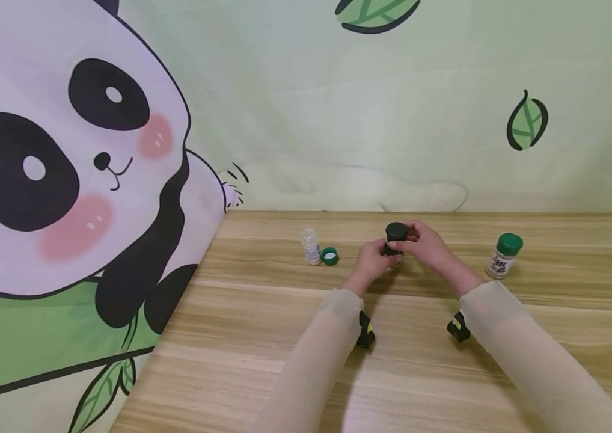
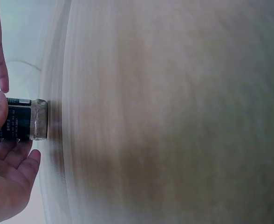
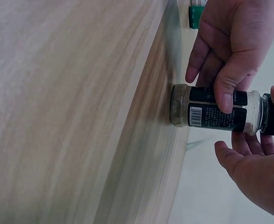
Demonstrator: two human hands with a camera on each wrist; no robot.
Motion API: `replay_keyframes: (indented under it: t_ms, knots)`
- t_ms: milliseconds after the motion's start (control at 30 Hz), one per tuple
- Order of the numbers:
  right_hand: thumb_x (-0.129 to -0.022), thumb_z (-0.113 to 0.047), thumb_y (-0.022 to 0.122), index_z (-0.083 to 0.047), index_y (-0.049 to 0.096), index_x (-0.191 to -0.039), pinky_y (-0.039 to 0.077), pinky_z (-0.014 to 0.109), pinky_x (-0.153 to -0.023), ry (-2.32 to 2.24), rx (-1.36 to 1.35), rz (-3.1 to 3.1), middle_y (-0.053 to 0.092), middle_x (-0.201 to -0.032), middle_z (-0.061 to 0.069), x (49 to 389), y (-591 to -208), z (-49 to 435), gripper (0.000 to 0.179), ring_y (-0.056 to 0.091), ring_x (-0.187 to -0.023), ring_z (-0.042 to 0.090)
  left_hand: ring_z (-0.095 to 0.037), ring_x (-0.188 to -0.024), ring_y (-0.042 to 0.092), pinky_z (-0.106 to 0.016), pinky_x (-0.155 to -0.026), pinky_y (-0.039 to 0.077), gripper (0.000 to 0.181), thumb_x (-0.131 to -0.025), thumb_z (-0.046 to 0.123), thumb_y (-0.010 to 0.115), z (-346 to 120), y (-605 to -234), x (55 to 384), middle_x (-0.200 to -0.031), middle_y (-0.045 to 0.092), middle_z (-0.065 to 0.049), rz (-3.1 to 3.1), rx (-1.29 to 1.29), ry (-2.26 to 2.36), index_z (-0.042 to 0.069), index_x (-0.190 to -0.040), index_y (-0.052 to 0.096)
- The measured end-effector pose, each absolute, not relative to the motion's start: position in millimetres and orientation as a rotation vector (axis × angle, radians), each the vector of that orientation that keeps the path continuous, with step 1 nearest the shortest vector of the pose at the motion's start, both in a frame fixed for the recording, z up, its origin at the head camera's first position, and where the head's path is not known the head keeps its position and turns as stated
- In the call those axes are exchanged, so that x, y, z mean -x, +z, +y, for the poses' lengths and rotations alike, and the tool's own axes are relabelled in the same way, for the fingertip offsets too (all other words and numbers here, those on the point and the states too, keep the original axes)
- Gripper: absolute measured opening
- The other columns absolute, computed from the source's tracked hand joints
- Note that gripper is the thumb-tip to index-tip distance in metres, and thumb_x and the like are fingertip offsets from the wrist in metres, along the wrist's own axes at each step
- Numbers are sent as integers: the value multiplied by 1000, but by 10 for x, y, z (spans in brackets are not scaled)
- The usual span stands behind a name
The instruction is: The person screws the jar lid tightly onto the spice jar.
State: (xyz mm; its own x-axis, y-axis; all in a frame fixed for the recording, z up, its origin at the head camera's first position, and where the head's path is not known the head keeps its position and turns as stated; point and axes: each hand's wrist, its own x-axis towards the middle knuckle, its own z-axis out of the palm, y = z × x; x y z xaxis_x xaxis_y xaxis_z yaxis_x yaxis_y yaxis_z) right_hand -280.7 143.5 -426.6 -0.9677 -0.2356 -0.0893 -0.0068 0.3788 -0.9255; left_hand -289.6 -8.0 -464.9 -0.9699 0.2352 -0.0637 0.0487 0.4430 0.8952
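Observation:
A spice bottle with a dark label (image 3: 216, 120) and a black cap (image 1: 396, 230) is upright between both hands, its base right at the wooden tabletop. My left hand (image 1: 373, 263) grips the bottle's body, the thumb lying across the label in the right wrist view. Higher up, my right hand (image 1: 426, 244) has its thumb and fingers around the black cap. In the left wrist view the cap is out of frame, and only the lower bottle with its pale base (image 2: 40, 119) shows.
Left of the hands stands a small clear bottle (image 1: 310, 248) without a lid, beside a loose green cap (image 1: 330, 256). A green-capped spice bottle (image 1: 502, 258) stands to the right. Behind the wooden table (image 1: 263, 325) hangs a panda-print backdrop (image 1: 295, 108).

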Motion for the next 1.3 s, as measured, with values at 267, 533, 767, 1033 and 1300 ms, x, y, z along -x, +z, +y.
replay_keyframes:
  t_ms: [267,533,767,1033,1300]
  knots:
    - [-99,-13,65,14,29,-151,35,57,-120,-1638,240,2411,38,-155,38,2806,-4256,1441,69,38,-147,50,-15,-105,66,-18,-82,51,38,-94,11,74,-78,-4646,2892,-131,72,-14,2534,-245,1537,6,-132,68]
    - [-100,-13,64,13,23,-155,30,61,-122,-1517,346,2354,31,-159,38,2861,-4197,1535,73,30,-150,52,-13,-96,62,-18,-80,49,37,-93,10,75,-75,-4665,2898,-127,74,-13,2537,-216,1552,6,-129,70]
    - [-101,-10,62,11,27,-154,32,61,-121,-1521,372,2326,33,-159,37,2844,-4148,1558,67,31,-149,52,-13,-93,60,-16,-72,43,33,-94,11,74,-73,-4645,2887,-127,74,-13,2550,-239,1524,5,-126,71]
    - [-101,-11,62,9,27,-155,33,62,-120,-1512,408,2291,33,-159,35,2905,-4183,1612,68,31,-149,52,-13,-85,59,-17,-66,44,38,-94,13,74,-73,-4657,2888,-128,73,-14,2527,-229,1531,7,-131,69]
    - [-101,-11,62,7,30,-155,35,61,-119,-1514,437,2270,37,-157,35,2898,-4137,1629,66,35,-148,51,-14,-100,62,-18,-75,45,37,-94,13,75,-74,-4652,2898,-133,71,-11,2541,-232,1515,7,-130,70]
